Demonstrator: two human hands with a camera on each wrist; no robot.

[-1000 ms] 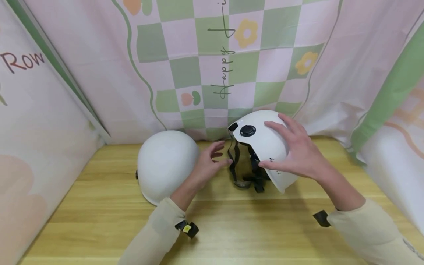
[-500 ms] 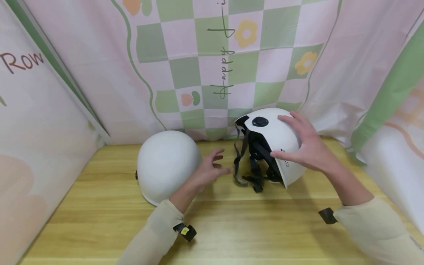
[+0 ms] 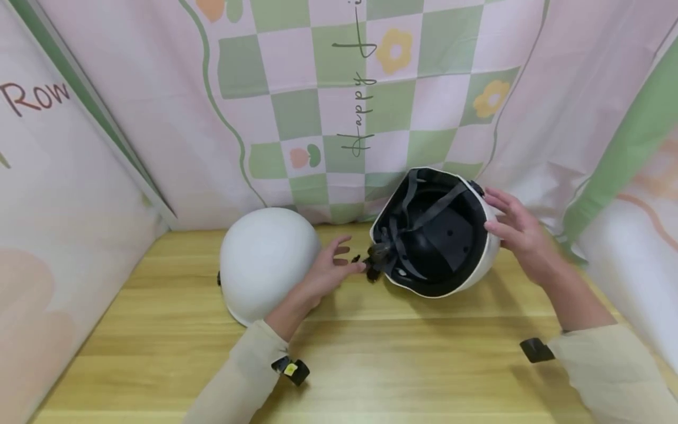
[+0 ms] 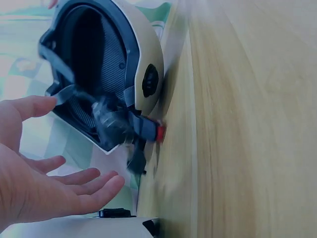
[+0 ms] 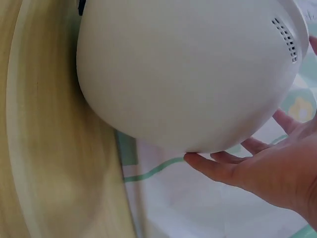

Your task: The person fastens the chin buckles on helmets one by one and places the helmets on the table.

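The right hand [image 3: 521,235] has its fingers spread against the outside of a tilted helmet [image 3: 450,253], thumb and fingertips touching the white shell beside a black round knob [image 3: 476,187]. The helmet lies just left of that hand, its rim edge facing the left hand and the head camera, so the dark lining shows.

The left hand [image 3: 323,274] is spread too, thumb apart from the other fingers, at the near-left edge of the rim. Just beyond its thumb hang the gray straps [image 3: 439,207] and a dark buckle [image 3: 377,256], blurred in the left wrist view; whether the thumb touches them I cannot tell. A narrow gap of wood separates the remaining fingers from the rim.

Left of the left hand, close by, sits a second white helmet [image 3: 267,262], dome up; the left forearm passes in front of its right edge. Behind both hands the table [image 3: 402,365] ends at a checkered curtain [image 3: 291,70], leaving little room beyond the tilted helmet. The widest stretch of wood lies nearer the person, between the two sleeves [image 3: 238,377].
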